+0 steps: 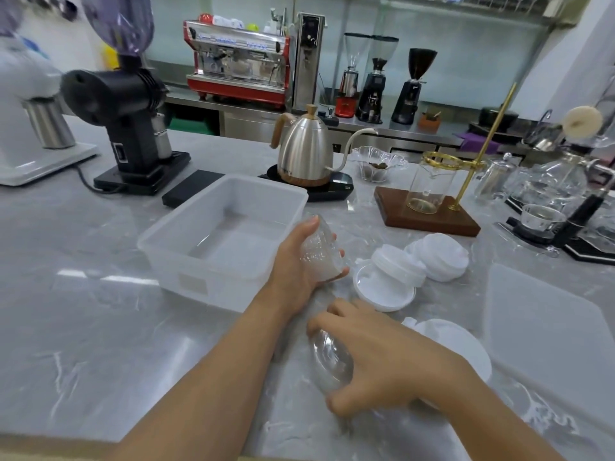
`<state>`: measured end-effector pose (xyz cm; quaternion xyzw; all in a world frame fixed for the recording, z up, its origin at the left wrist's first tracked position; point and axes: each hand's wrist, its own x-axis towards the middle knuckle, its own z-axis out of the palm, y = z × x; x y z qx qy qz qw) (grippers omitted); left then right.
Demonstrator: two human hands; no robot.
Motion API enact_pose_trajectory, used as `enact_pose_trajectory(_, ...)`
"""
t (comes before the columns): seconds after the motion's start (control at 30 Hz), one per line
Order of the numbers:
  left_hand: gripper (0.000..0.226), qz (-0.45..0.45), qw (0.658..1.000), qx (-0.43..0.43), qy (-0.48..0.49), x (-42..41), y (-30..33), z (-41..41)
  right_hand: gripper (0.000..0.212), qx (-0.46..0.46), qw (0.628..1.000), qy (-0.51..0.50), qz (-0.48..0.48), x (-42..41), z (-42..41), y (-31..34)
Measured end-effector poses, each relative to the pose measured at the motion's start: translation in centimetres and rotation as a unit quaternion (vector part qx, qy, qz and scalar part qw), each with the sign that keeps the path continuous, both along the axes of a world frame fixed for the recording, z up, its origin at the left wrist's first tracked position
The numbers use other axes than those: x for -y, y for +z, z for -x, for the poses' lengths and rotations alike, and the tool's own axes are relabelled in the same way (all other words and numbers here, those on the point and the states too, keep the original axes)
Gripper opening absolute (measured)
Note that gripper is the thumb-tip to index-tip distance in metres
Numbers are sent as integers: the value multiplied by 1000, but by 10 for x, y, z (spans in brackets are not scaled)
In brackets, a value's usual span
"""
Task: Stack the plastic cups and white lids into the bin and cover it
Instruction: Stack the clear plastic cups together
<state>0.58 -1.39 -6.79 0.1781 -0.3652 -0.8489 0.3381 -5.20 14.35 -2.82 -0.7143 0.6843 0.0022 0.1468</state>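
A translucent plastic bin [173, 242] stands on the grey counter with nothing inside it. Just right of its near corner, my left hand [299, 261] grips a clear plastic cup [321, 251]. Nearer to me, my right hand [376, 357] is closed over a second clear cup [329, 361] that lies on its side on the counter. Several white lids lie to the right: a small stack [399, 264], a flat one [382, 292], a pile [439, 254] behind, and one [459, 347] beside my right wrist. The bin's flat translucent cover [545, 331] rests at far right.
Behind the bin stand a black scale [189, 188], a steel gooseneck kettle [306, 151] on its base and a black grinder [126, 104]. A wooden pour-over stand [429, 214] with glassware sits at right rear, with more glass brewers at the far right edge.
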Motion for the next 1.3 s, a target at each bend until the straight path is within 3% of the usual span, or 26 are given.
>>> enact_pose_trajectory(0.17, 47, 2, 1000, -1, 2, 4, -1, 0, 68, 41, 998, -15, 36, -2, 4, -5)
enact_pose_trajectory(0.27, 37, 1, 1000, -9, -3, 5, -4, 1, 67, 96, 993, -18, 59, -5, 8, 0)
enact_pose_trajectory(0.37, 26, -6, 999, -29, -18, 3, -3, 1, 69, 173, 978, -34, 113, -6, 21, 15)
enact_pose_trajectory(0.6, 37, 35, 997, -57, -43, 2, -6, 4, 69, 258, 932, -86, 240, 18, 66, 48)
enact_pose_trajectory(0.77, 52, 74, 989, -100, -74, -5, 2, 8, 69, 254, 929, -87, 254, 45, 78, 44)
enact_pose_trajectory(1.3, 52, 73, 988, -79, -107, -8, 13, 12, 72, 243, 927, -74, 277, 64, 77, 38)
